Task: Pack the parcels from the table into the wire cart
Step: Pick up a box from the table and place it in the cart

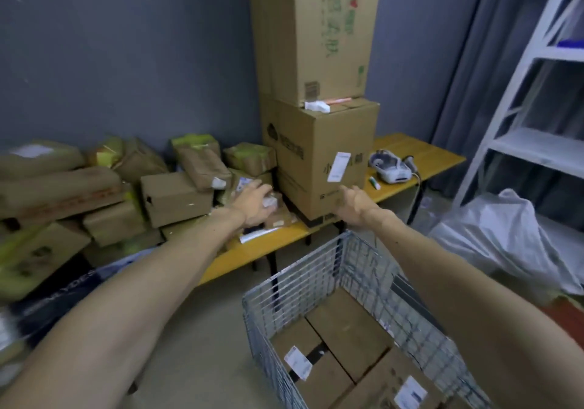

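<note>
Wire cart [300,282] below both hands, part-filled; left hand [252,201] curls over small parcel [271,202] on counter [278,241], directly beneath its fingers; right hand [354,203] spread, empty, well right of parcel; left nearer.

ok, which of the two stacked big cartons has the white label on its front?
The lower carton, standing on the yellow table, with the white label on its face. The taller upper carton shows green print instead.
</note>
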Tool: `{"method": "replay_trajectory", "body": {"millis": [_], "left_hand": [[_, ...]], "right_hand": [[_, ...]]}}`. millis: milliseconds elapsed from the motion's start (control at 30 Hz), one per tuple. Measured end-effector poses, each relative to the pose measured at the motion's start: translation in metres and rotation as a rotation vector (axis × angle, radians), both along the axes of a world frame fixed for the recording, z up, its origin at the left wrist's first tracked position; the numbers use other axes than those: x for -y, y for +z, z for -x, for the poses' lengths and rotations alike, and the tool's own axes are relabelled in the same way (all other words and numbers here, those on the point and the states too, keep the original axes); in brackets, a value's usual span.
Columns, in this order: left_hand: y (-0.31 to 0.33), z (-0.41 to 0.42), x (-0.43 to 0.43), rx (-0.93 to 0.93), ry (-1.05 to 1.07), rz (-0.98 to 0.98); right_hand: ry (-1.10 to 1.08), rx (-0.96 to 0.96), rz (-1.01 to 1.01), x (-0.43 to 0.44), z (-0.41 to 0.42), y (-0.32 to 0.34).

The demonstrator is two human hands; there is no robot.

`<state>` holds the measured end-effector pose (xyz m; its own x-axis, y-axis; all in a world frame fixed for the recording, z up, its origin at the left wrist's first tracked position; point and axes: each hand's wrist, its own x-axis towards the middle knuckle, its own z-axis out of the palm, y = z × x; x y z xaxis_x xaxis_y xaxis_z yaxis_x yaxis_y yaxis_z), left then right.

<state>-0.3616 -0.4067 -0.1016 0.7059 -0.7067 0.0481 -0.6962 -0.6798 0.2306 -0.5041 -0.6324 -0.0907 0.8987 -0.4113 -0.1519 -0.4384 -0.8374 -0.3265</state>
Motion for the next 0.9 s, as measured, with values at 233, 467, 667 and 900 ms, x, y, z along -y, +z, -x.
{"method": "replay_trajectory", "body": {"millis": [233, 467, 667, 900], "left_hand": [[0.047, -0.053, -0.107, 0.091, 0.121, -0.003], [0.072, -0.102, -0.213, 0.144, 0.250, -0.072], [0.077, -0.127, -0.286, 0.143, 0.356, -0.069], [0.074, -0.164, -0.349, 0.127, 0.495, -0.092]], "right_hand": [[0.068, 0.112, 0.034, -0.087, -0.075, 0.039], [0.199, 0.137, 0.079, -0.178, -0.151, 0.059], [0.298, 0.133, 0.101, -0.243, -0.218, 0.067], [0.427, 0.132, 0.190, -0.292, -0.287, 0.064]]}}
